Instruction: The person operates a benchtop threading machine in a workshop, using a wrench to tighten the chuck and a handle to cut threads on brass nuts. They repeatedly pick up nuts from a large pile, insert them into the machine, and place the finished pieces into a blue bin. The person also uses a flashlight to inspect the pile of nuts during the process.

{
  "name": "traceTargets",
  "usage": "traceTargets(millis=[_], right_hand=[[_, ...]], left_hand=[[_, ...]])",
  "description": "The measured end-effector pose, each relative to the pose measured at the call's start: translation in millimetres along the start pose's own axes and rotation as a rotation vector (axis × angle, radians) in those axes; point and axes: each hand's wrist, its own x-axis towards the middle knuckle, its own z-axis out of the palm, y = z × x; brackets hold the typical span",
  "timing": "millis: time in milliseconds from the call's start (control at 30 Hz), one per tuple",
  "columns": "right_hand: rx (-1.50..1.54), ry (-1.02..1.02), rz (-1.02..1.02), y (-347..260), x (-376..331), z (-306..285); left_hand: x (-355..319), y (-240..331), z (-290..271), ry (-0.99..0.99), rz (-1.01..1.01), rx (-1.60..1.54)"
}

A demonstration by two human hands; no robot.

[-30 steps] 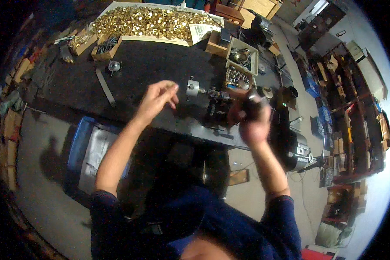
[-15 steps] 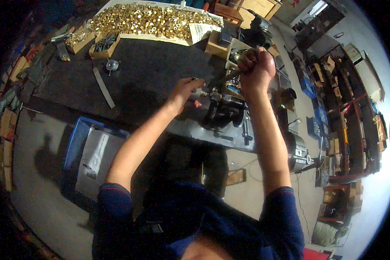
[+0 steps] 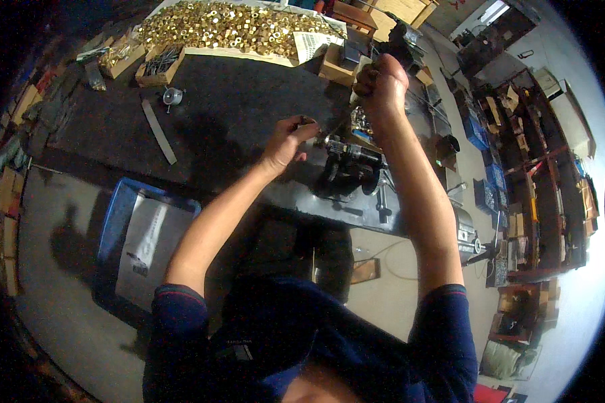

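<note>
A dark metal bench fixture (image 3: 353, 161) with a horizontal cylindrical body stands near the bench's front edge. My left hand (image 3: 288, 142) is at its left end, fingers curled and closed beside a small shiny part there; what they hold is hidden. Raised beyond the fixture, my right hand (image 3: 383, 86) is closed in a fist around a bar-like handle, mostly covered by the fingers. A thin dark length of that handle (image 3: 343, 126) slopes down toward the fixture's left end.
Brass nuts (image 3: 222, 30) cover a paper sheet at the back. A box of dark pins (image 3: 161, 65), a round metal piece (image 3: 173, 98) and a flat strip (image 3: 157, 131) lie left. A wrench (image 3: 382, 205) lies right of the fixture. A blue bin (image 3: 107, 235) stands below left.
My right hand has moved left and slightly farther away, swinging the handle with it. My left hand stays by the fixture's left end, its fingers slightly shifted.
</note>
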Motion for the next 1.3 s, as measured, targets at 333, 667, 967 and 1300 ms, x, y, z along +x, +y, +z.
traceTargets(millis=[333,667,967,1300], right_hand=[[-0.694,-0.147,-1.047,36,-41,-15],[-0.486,-0.619,-1.052,-11,-123,-119],[-0.21,0.573,-0.853,26,-4,-324],[-0.136,0.435,-0.874,137,-1,-339]], left_hand=[[14,-26,6,0.024,-0.117,-0.314],[13,-16,-7,-0.006,-0.219,-0.173],[-5,-2,-19,-0.258,-0.216,-0.385],[-8,-10,-26,-0.247,-0.086,-0.038]])
